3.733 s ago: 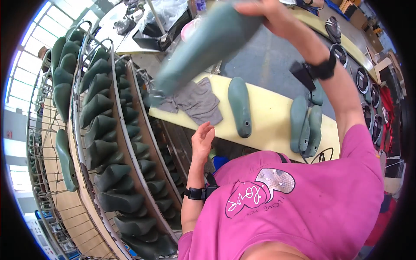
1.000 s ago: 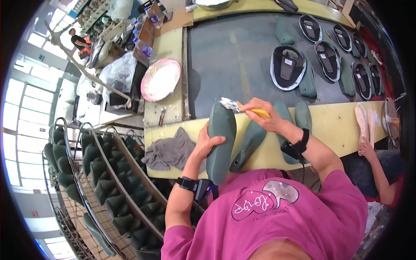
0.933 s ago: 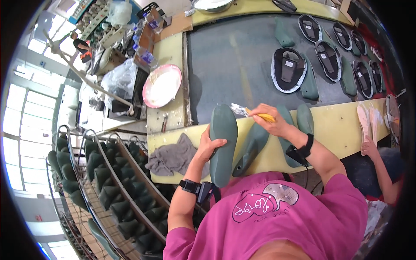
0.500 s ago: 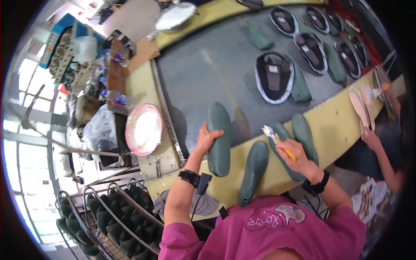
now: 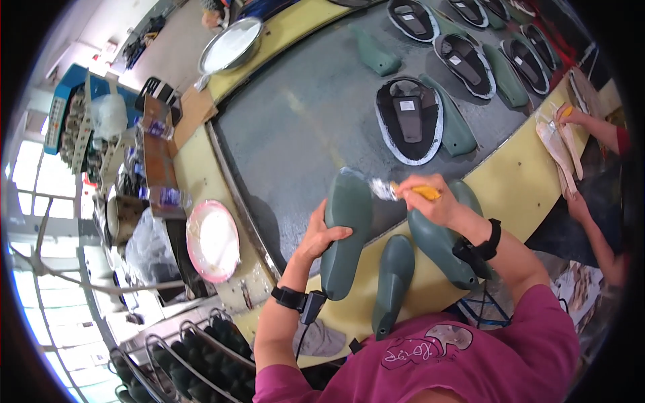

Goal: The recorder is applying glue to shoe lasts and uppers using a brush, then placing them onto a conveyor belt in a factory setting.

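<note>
A dark green shoe last (image 5: pixel 347 235) stands out in my left hand (image 5: pixel 317 235), its broad flat face up and its far end over the dark grey board. My left fingers and thumb close around its left side. A thin whitish coat shows along its far tip. My right hand (image 5: pixel 433 201) grips a brush (image 5: pixel 423 192) with a yellow handle. White paste loads its bristles, just right of the last's tip and apart from it. More green lasts lie on the yellow table edge: one (image 5: pixel 393 282) between my arms, another (image 5: pixel 437 245) under my right hand.
Black shoe uppers (image 5: pixel 410 124) with white-coated rims lie beside green lasts on the board (image 5: pixel 282 154). A pink-rimmed basin (image 5: pixel 218 278) of white paste sits at left. A co-worker's hands (image 5: pixel 578 119) handle pale soles (image 5: pixel 552 148) at right. A rack (image 5: pixel 201 356) of lasts stands lower left.
My right hand and the brush have moved left and away, up near the last's far end. A whitish coat now shows on that tip. The whole view has shifted slightly.
</note>
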A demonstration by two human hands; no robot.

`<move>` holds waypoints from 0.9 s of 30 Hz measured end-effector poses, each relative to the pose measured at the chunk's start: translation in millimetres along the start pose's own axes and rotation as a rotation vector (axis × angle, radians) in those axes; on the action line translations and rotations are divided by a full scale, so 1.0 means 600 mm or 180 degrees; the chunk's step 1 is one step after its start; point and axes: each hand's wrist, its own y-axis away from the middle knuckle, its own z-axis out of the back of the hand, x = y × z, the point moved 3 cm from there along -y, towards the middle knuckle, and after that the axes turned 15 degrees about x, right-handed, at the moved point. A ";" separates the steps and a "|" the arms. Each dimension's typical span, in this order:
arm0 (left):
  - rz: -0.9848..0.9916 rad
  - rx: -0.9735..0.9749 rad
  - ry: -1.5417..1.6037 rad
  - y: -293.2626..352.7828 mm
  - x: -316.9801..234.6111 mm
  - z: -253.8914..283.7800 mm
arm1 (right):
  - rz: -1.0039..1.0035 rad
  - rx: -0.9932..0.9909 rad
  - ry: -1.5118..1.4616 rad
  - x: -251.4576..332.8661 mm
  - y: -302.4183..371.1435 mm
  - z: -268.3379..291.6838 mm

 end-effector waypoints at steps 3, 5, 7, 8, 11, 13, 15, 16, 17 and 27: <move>0.0097 -0.0382 0.0543 -0.031 0.041 0.046 | 0.0015 0.0092 0.0464 -0.016 0.030 -0.001; 0.0168 -0.0579 0.0481 -0.079 0.064 0.094 | 0.0180 -0.0014 0.0758 -0.022 0.054 0.003; 0.0177 -0.1028 0.0226 -0.132 0.077 0.155 | 0.0351 -0.0081 0.1070 -0.021 0.079 0.007; 0.0133 -0.1211 0.0035 -0.159 0.080 0.187 | 0.0307 0.0026 0.1234 -0.021 0.093 0.007; 0.0095 -0.1372 -0.0273 -0.230 0.082 0.264 | 0.0149 0.0272 0.1790 -0.046 0.154 -0.012; -0.0056 -0.2233 -0.2316 -0.252 0.105 0.306 | 0.0053 0.0464 0.2143 -0.043 0.181 -0.038; -0.0219 -0.2214 -0.2437 -0.262 0.107 0.274 | -0.0114 0.0754 0.2119 -0.036 0.206 -0.053; -0.0412 -0.2267 -0.2579 -0.259 0.098 0.254 | -0.0202 0.0846 0.2026 -0.041 0.216 -0.059; -0.0212 -0.2017 -0.3157 -0.255 0.091 0.200 | -0.0312 0.0737 0.2050 -0.048 0.224 -0.057; 0.0089 -0.1772 -0.4252 -0.296 0.110 0.205 | 0.0315 0.0636 0.1627 -0.082 0.239 -0.073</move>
